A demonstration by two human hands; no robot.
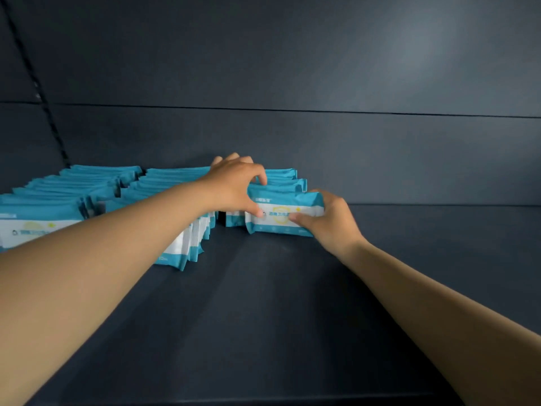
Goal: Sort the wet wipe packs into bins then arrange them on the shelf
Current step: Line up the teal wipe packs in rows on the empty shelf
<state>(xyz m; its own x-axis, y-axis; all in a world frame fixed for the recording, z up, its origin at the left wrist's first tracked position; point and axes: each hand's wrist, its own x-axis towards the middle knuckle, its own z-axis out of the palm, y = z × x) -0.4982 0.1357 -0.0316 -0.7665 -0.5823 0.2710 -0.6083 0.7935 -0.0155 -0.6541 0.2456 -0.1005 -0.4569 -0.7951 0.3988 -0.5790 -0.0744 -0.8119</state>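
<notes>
Two hands (234, 186) (330, 221) gripping one front pack (285, 212), three pack rows (96, 186) on shelf (263, 303)

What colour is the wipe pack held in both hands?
Teal with a white band across the front pack, seen in the head view.

Lighting: dim, cool. Soft pale sheen on the back panel (433, 48) upper right; corners fall darker. Shadows: faint, diffuse on the shelf (263, 317). Focus: slightly soft throughout. Distortion: wide-angle stretch, forearms enlarged toward lower edges.
</notes>
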